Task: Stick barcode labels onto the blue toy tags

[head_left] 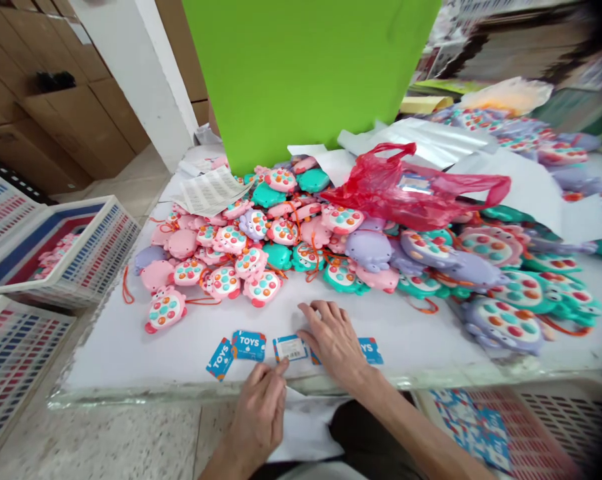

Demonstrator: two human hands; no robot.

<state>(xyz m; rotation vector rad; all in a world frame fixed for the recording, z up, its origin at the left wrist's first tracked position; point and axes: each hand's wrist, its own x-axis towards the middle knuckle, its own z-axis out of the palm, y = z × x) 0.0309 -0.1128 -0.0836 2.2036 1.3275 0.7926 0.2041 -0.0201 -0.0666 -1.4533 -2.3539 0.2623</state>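
A row of blue cards lies along the front of the white table. The leftmost card (220,359) is tilted, and beside it a TOYS card (249,345) lies flat. The middle card (290,349) bears a white barcode label. My left hand (261,407) is closed at the table edge, its index fingertip at that card's lower edge; whether the curled fingers hold anything is hidden. My right hand (333,340) lies open, fingers stretched over the table, thumb at the labelled card's right edge. It partly covers another card, and the rightmost card (371,351) shows past its wrist.
A heap of pink, teal and purple animal-shaped toys (251,263) with orange cords spans the table. On it lie a red plastic bag (415,193) and a printed sheet (211,191). A green panel (305,73) stands behind. Baskets (95,250) flank the left; a pink basket (535,433) holds blue cards.
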